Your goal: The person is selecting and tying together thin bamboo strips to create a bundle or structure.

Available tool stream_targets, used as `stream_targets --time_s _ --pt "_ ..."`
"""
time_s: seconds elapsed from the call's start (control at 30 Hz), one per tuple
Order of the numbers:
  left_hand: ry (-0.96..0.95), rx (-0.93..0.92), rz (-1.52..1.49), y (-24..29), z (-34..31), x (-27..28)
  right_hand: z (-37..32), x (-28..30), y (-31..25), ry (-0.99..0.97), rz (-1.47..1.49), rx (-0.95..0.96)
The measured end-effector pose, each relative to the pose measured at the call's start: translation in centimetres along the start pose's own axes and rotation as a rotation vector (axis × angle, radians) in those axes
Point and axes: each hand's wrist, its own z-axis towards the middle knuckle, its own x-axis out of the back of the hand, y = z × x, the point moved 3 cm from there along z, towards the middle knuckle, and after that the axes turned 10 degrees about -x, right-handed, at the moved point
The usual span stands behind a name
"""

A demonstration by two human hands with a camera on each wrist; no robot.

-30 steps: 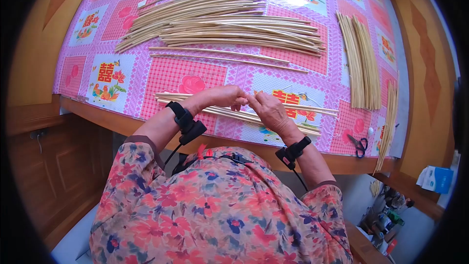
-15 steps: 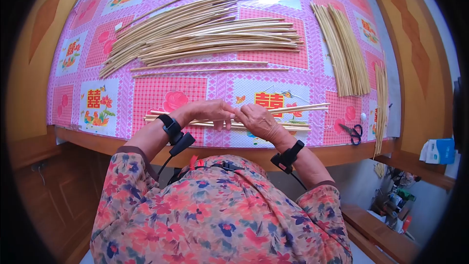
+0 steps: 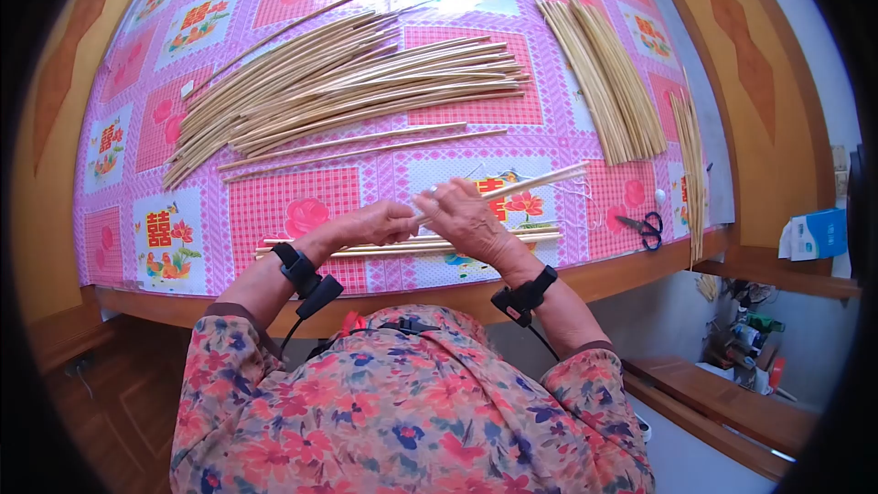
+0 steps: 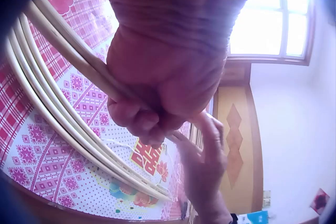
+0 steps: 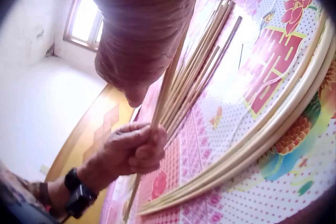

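— The cane strip [image 3: 526,183] you've got there, what's its finish?
— Pale, smooth and matt, same as your loose pile [image 3: 366,82].
— And underneath?
— Your tablecloth [image 3: 293,206] looks like glossy printed plastic, glaring near the top. The table edge [image 3: 631,276] is varnished wood. The scissors [image 3: 647,230] have grey metal blades and dark handles. Your blouse [image 3: 402,412] is soft matt cloth.

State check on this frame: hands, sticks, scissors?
left hand: curled round the raised stick
right hand: holding the same stick
raised stick: off the cloth, tilted, held by both hands
edge sticks: lying flat by the table edge
big pile: loose, fanned out, untouched
scissors: lying flat, untouched
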Motion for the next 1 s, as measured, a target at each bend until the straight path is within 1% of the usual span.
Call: stream_targets --time_s 0.03,0.1,0.13,0.17,0.23,0.27,0.3,0.37,0.4,0.43,0.5,0.57,0.63,0.67,0.73,0.77,0.83,0.87,0.93,0.97,1.0 --pt "0.003 -0.001 -0.006 0.2 -0.4 0.3 0.5 1.2 0.2 0.201 0.038 -0.043" --pt "0.199 0.028 -0.059 0.6 -1.5 1.9 -0.1 2.8 2.1 0.293 0.020 -0.173" --pt "0.244 0.033 -0.177 0.3 -1.9 2.5 -0.4 2.9 2.9 0.272 0.039 -0.209" --pt "0.249 0.030 -0.179 0.2 -2.1 3.0 -0.9 2.6 3.9 0.270 0.039 -0.204" --pt "0.293 0.033 -0.302 0.4 -2.5 3.7 -2.1 -0.3 6.7 -0.032 -0.079 -0.276" --pt "0.288 0.022 -0.343 0.5 -2.5 3.9 -2.6 -1.6 7.7 -0.076 -0.116 -0.271" --pt "0.296 0.021 -0.343 0.8 -2.6 3.8 -2.4 -2.2 8.4 -0.075 -0.113 -0.264" --pt "0.304 0.017 -0.356 1.4 -2.6 3.3 -2.4 -3.5 9.5 -0.056 -0.208 -0.265" --pt "0.314 0.042 -0.359 1.6 -2.7 3.1 -2.1 -3.7 9.6 -0.134 -0.204 -0.262" --pt "0.320 0.051 -0.359 1.7 -2.7 2.9 -2.0 -3.9 9.8 -0.134 -0.193 -0.262" --pt "0.304 0.032 -0.387 2.0 -2.6 2.7 -1.8 -4.8 10.3 -0.310 -0.332 -0.306" --pt "0.300 0.033 -0.420 1.9 -2.4 2.8 -1.8 -5.1 10.3 -0.340 -0.363 -0.304" --pt "0.275 0.010 -0.419 1.6 -2.1 2.8 -1.9 -5.2 10.2 -0.420 -0.420 -0.349" --pt "0.296 -0.012 -0.433 1.5 -1.9 2.6 -2.1 -5.4 10.1 -0.422 -0.415 -0.346" --pt "0.300 -0.013 -0.424 1.9 -1.8 2.3 -2.5 -5.5 10.3 -0.376 -0.301 -0.499" --pt "0.303 -0.019 -0.412 2.1 -1.8 2.3 -2.8 -5.5 10.1 -0.372 -0.298 -0.498" --pt "0.310 0.000 -0.442 2.0 -1.7 2.3 -3.2 -4.3 9.2 -0.180 -0.132 -0.597" --pt "0.313 0.016 -0.476 1.8 -1.7 2.2 -3.3 -4.1 8.7 -0.182 -0.129 -0.603" --pt "0.290 0.000 -0.524 1.5 -1.5 2.2 -3.2 -3.4 8.0 -0.084 0.587 -1.004" --pt "0.269 -0.020 -0.572 1.5 -1.4 2.3 -2.8 -2.5 7.0 -0.077 0.590 -1.011" --pt "0.261 -0.015 -0.566 1.6 -1.3 2.2 -2.1 -1.4 5.3 -0.097 0.843 -1.072"
